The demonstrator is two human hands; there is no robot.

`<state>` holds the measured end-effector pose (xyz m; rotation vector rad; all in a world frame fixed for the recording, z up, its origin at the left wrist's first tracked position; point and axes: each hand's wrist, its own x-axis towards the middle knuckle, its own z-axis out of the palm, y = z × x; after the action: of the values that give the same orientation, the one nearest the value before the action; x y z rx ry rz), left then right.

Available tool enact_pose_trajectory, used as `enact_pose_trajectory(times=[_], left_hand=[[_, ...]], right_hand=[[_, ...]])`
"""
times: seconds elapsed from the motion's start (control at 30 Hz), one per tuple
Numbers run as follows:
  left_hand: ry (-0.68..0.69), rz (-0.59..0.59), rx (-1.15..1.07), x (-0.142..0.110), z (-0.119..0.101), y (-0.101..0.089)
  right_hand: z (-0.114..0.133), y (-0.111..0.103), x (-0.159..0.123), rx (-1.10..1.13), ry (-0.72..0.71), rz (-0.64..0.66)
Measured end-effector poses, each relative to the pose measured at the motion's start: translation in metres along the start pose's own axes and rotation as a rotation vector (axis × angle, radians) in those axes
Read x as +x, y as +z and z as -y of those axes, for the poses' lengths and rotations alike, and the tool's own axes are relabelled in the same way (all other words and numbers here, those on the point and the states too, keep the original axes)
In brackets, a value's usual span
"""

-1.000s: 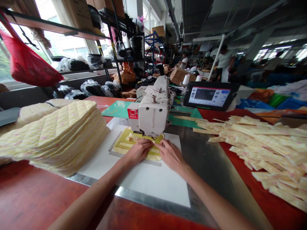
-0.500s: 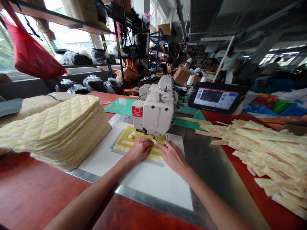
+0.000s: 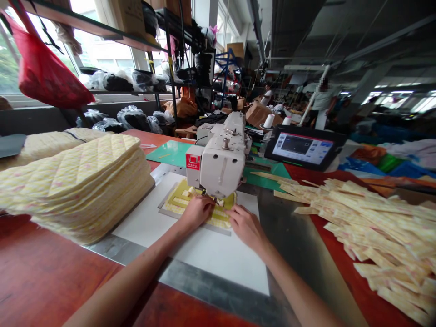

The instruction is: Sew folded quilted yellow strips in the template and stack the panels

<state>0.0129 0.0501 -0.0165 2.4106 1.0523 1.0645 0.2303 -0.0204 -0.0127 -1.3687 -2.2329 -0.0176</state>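
Under the head of a white sewing machine (image 3: 223,170) lies a flat yellow-green slotted template (image 3: 177,193), with quilted pale yellow fabric (image 3: 222,222) showing at its front edge. My left hand (image 3: 200,211) is just left of the needle area, its bent fingers closed on a narrow yellow fabric strip (image 3: 192,192) whose loose end curls up behind them. On the right side of the template rests my right hand (image 3: 247,225), fingers drawn together and fingertips down near the strip. Whatever sits under those fingertips is hidden. A white sheet (image 3: 218,259) lies beneath the template.
A tall stack of quilted yellow pieces (image 3: 85,181) stands at left. Loose cut strips (image 3: 374,227) are heaped at right. Behind them is a control screen (image 3: 303,145). Thread cones (image 3: 269,121), shelves with bagged goods and other people are farther back.
My left hand has shifted slightly, nearer the needle area. My right fingertips have drawn back a little from the strip. The camera view has tilted slightly.
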Motion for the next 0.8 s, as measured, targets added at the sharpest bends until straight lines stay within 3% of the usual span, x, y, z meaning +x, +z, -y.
enact_pose_trajectory(times=[0.43,0.8], left_hand=[[-0.023,0.016,-0.046,-0.017,0.004,-0.019],[0.007,0.018,-0.087,-0.017,-0.012,-0.005]], right_hand=[[0.017,0.008,-0.002,0.164,0.033,0.012],[0.006,-0.001,-0.018,0.178,0.041,-0.008]])
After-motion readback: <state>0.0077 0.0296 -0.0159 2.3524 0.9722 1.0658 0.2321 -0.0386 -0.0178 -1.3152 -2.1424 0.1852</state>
